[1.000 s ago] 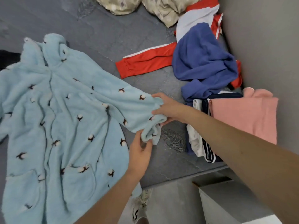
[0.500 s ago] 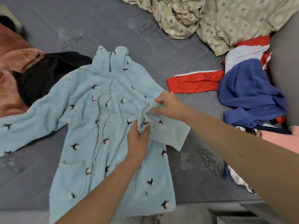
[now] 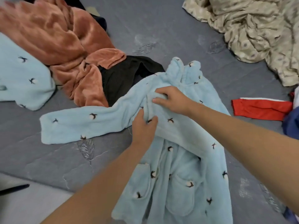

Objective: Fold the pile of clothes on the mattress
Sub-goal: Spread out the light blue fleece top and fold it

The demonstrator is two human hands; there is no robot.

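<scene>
No writing shows. The left hand (image 3: 144, 126) and right hand (image 3: 171, 99), arms outstretched, both pinch a sleeve folded across the light-blue fleece robe (image 3: 176, 172).

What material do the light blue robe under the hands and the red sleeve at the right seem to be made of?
Light blue robe: seemingly plush fleece, matte, with a fuzzy, thick pile and soft rounded folds. Red sleeve: probably a smooth synthetic knit, as on sportswear, since it lies flat and thin with a faint sheen; the exact fibre cannot be told.
</scene>
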